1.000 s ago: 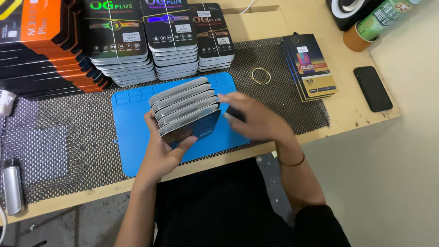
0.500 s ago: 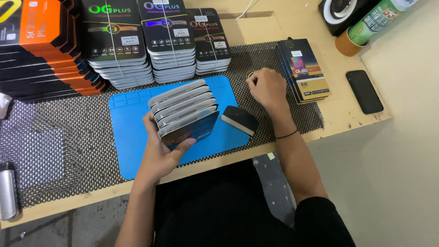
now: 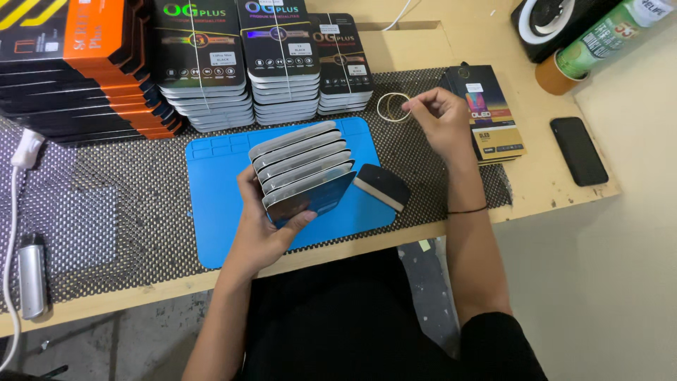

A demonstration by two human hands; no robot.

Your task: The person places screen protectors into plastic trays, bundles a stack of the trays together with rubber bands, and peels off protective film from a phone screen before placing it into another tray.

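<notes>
Head view: your left hand [image 3: 262, 227] was closed around a fanned stack of flat boxes [image 3: 305, 174], thumb across the front of the nearest box and fingers behind, holding the stack tilted above the blue mat [image 3: 220, 212]. Your right hand [image 3: 438, 118] was out over the black mesh liner [image 3: 106, 212], its thumb and forefinger pinched on the edge of a rubber band [image 3: 392, 106] (whether the band had left the liner could not be told). The band lay just beside a small stack of dark packets [image 3: 491, 113] and in front of the banded piles of grey boxes [image 3: 271, 70]. A single dark box [image 3: 381, 186] with a pale edge rested half on the mat and half on the liner, between your two hands and touching neither. To the far left stood orange-and-black cartons [image 3: 77, 70]; a black phone [image 3: 578, 150] lay on the bare wooden table [image 3: 550, 197] to the right, well apart from your hand.
</notes>
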